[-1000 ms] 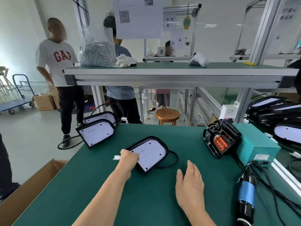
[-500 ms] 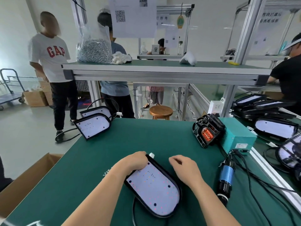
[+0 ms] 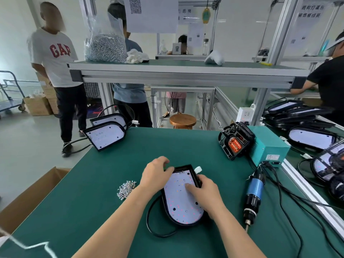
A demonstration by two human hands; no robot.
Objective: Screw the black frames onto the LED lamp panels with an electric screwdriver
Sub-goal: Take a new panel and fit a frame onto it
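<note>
A black-framed LED lamp panel [image 3: 181, 203] lies flat on the green table [image 3: 93, 202] right in front of me, its white face up and its black cable looped at its near left. My left hand [image 3: 155, 174] grips its far left corner. My right hand [image 3: 202, 192] holds its right edge, with a finger pressed on the white face. A small pile of silver screws [image 3: 126, 189] lies to the left. The blue and black electric screwdriver [image 3: 253, 194] lies on the table to the right, untouched.
Two more lamp panels [image 3: 107, 135] lean at the table's far left corner. A black holder with an orange part [image 3: 235, 143] and a teal box [image 3: 268, 146] stand at the far right. Stacked panels [image 3: 309, 127] fill the right bench. A cardboard box [image 3: 28, 198] stands left. People stand behind.
I pulled the lamp panel from mid-table towards me and turned it lengthwise. Both hands have closed on it. My view tilted down, which brought the screw pile into sight.
</note>
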